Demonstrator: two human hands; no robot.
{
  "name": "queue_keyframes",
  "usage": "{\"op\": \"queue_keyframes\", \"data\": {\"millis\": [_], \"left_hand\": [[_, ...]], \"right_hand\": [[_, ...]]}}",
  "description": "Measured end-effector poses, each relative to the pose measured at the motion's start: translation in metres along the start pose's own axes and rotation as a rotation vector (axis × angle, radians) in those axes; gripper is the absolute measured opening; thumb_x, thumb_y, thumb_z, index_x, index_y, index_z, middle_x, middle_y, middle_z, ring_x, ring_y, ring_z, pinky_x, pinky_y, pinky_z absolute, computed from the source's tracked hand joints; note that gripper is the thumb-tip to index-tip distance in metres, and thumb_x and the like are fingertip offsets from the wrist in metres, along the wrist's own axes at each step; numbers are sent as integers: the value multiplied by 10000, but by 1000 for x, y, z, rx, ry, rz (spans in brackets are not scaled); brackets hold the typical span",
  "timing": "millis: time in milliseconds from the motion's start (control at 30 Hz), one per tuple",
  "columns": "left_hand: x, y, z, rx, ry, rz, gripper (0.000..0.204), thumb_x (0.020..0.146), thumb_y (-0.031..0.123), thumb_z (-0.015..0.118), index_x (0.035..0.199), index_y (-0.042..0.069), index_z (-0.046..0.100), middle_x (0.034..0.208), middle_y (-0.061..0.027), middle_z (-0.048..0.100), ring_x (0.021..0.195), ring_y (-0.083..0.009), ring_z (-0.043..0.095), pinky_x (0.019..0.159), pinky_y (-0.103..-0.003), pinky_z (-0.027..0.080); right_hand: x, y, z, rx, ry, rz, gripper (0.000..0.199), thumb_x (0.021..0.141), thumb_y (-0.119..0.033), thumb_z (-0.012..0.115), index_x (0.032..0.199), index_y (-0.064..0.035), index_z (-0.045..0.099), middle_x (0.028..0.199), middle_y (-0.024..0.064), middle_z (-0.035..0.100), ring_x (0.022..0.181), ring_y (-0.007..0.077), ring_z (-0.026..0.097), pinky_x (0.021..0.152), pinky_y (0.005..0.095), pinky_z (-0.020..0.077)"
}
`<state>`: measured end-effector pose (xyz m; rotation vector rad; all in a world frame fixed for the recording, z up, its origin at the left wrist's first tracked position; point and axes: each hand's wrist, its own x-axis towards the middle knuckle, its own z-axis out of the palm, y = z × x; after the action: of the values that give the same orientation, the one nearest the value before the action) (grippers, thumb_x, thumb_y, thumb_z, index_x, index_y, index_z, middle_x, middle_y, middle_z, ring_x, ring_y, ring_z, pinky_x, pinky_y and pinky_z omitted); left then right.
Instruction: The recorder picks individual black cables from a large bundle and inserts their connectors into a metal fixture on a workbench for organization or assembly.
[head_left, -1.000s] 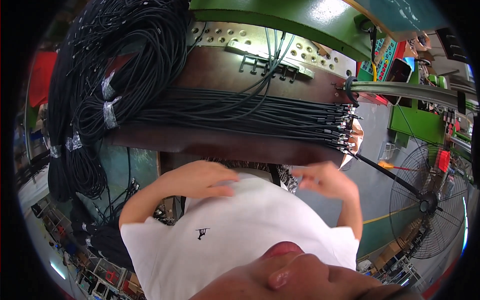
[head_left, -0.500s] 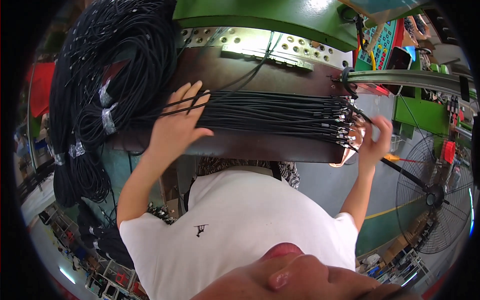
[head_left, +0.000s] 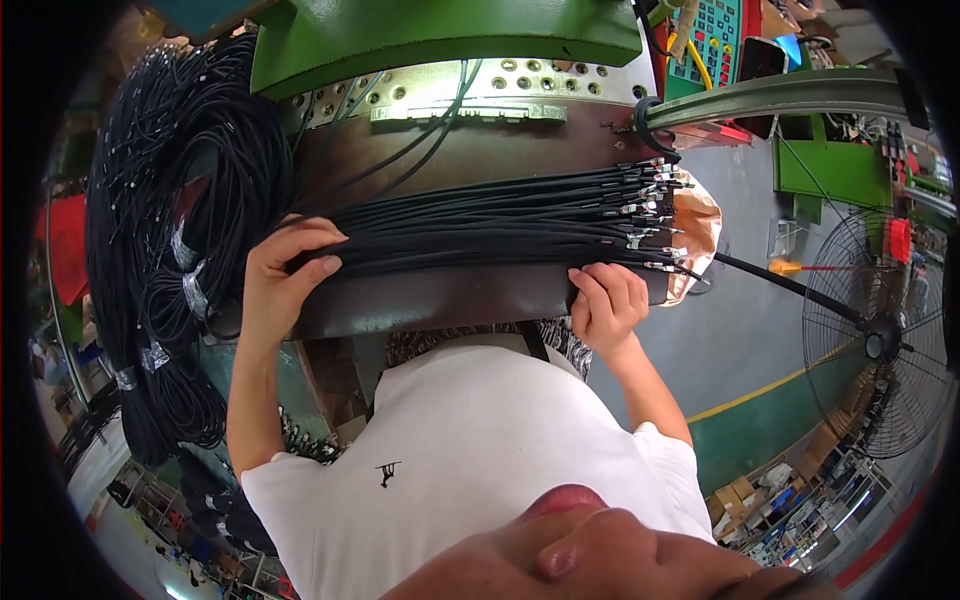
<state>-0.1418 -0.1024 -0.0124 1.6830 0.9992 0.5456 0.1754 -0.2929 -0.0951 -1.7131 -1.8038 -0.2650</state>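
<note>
A row of long black cables [head_left: 470, 225] lies side by side across a dark brown work surface [head_left: 440, 295]. Small silvery and white connectors tip their right ends. My left hand [head_left: 285, 270] is closed around the cables near their left part, fingers over the top and thumb on the near side. Close to the connector ends, my right hand [head_left: 612, 305] is at the row's near edge with its fingers curled in. Whatever those fingers pinch is hidden behind them.
A large heap of coiled black cables [head_left: 220, 150], tied with clear wrap, fills the left. Beyond the surface stands a green machine [head_left: 440, 45] with a perforated metal plate. A metal arm [head_left: 780, 95], a keypad panel [head_left: 712, 45] and a fan [head_left: 880, 340] are on the right.
My left hand has gone from lying spread over the cables to gripping them. My right hand has come left and nearer from beyond the connector ends to the near edge, its fingers now curled.
</note>
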Motion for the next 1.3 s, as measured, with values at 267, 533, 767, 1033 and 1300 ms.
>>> {"op": "queue_keyframes", "data": {"millis": [267,533,767,1033,1300], "left_hand": [[53,54,104,576,-582,196,358,787,375,630,749,19,632,736,-149,590,757,-337,587,674,-442,472],[72,89,177,-475,-831,-229,220,944,204,535,890,10,624,646,-17,578,489,-56,458,460,-216,363],[16,50,173,-731,-319,-228,283,979,282,506,1010,25,621,636,-4,583,476,-33,438,444,-194,342],[-9,27,144,-953,56,-364,291,1016,312,413,1037,55,548,614,-9,497,469,-46,399,402,-201,280],[-13,28,138,-995,-3,-401,248,1016,282,422,1027,61,533,620,6,445,493,-40,341,423,-183,273]], "right_hand": [[2,-6,-1,16,5,9,240,689,-61,588,912,-107,665,900,15,614,815,218,579,723,326,432],[12,-1,-42,1044,65,612,549,972,-472,435,1084,56,532,946,107,625,842,160,599,774,288,479],[94,-15,-24,1510,-281,894,384,992,-213,467,1269,51,505,1127,169,628,986,181,616,772,250,520],[168,6,53,150,-104,-180,255,832,-161,643,1053,-42,596,939,132,596,867,338,561,794,411,464],[162,28,54,360,-392,-272,199,775,-112,686,939,-37,599,861,115,560,849,307,543,758,393,452]]}}
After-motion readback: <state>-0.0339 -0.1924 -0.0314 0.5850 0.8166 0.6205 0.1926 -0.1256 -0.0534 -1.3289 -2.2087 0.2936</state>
